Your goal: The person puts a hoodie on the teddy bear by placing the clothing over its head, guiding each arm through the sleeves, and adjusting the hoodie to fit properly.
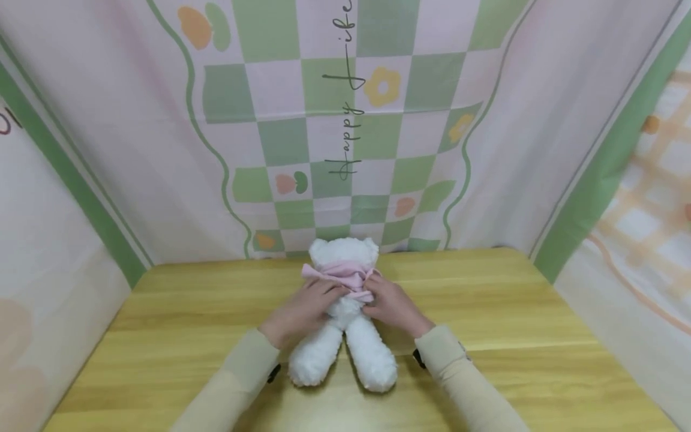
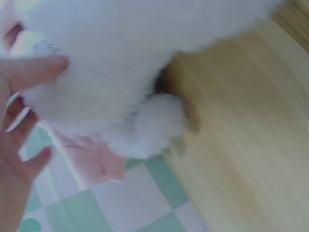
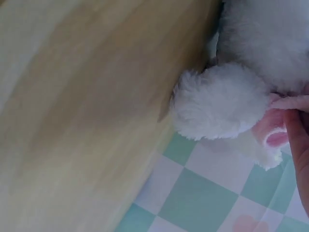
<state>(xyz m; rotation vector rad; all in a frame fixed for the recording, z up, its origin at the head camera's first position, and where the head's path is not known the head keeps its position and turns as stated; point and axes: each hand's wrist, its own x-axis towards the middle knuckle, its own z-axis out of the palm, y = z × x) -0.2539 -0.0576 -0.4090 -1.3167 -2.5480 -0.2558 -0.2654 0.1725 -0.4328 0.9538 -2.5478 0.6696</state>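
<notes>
A white plush bear [image 1: 372, 354] lies on its back on the wooden table, legs toward me. Bunched around its upper chest is a small pink garment [image 1: 345, 273]; one end sticks out to the left. My left hand [image 1: 305, 309] lies over the left side of the bear's belly, fingers at the garment's lower edge. The left wrist view shows a fingertip [image 2: 60, 63] touching the fur and the other fingers spread. On the other side, my right hand [image 1: 394, 303] pinches the garment's edge [image 3: 289, 102] near the bear's arm [image 3: 219, 104]. The bear's face is hidden from view.
The wooden table [image 1: 513, 324] extends on both sides of the bear. Behind its far edge hangs a green-and-white checkered cloth [image 1: 329, 138] with printed lettering. More printed curtains [image 1: 653, 198] stand at the left and right sides.
</notes>
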